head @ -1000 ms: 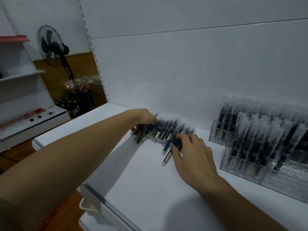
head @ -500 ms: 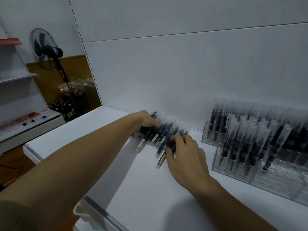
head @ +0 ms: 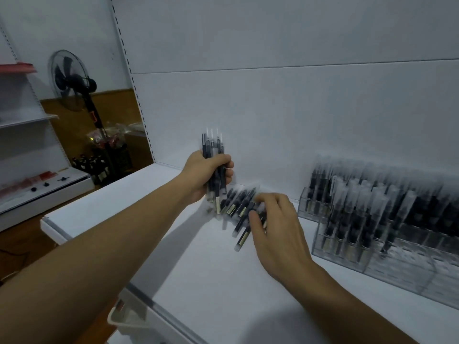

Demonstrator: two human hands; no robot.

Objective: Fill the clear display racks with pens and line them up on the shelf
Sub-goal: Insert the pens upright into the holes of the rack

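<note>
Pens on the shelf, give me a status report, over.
Left hand grips pen bundle upright. Right hand on loose pens on shelf, grip unclear. Clear racks part filled, nothing blocking.

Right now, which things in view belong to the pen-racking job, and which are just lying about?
Job: pen bundle gripped in the left hand; loose pens under the right hand; clear racks; shelf.
Lying about: standing fan; dark bottles.

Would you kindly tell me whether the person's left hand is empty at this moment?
No, the left hand has its fingers curled round a bundle of pens, held upright near the back of the shelf.
</note>
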